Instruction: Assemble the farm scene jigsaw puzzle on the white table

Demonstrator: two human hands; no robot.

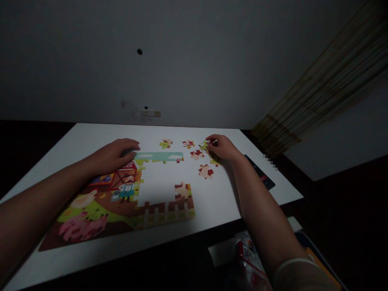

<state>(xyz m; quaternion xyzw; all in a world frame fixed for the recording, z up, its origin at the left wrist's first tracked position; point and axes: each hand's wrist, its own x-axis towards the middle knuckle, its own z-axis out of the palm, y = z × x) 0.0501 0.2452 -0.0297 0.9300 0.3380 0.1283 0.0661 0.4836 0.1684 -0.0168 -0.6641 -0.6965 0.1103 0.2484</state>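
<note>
A partly assembled farm jigsaw puzzle (121,216) lies on the white table, with a gap in its right half. My left hand (117,152) rests on the puzzle's upper left part, its fingers stretched out and holding nothing. Beyond the puzzle's right side, my right hand (222,146) has its fingers curled in a pinch on a green puzzle piece (203,145). Loose around it are a brown and cream piece (206,171), a red-patterned piece (197,154) and a pink and yellow piece (188,144). Another green and cream piece (165,143) lies farther left.
A dark phone-like device (260,173) lies on the table (224,206) right of my forearm. Below the near edge is a clear plastic package with red parts (248,258). A wall with a socket strip (150,113) stands behind; a curtain (315,81) hangs at right.
</note>
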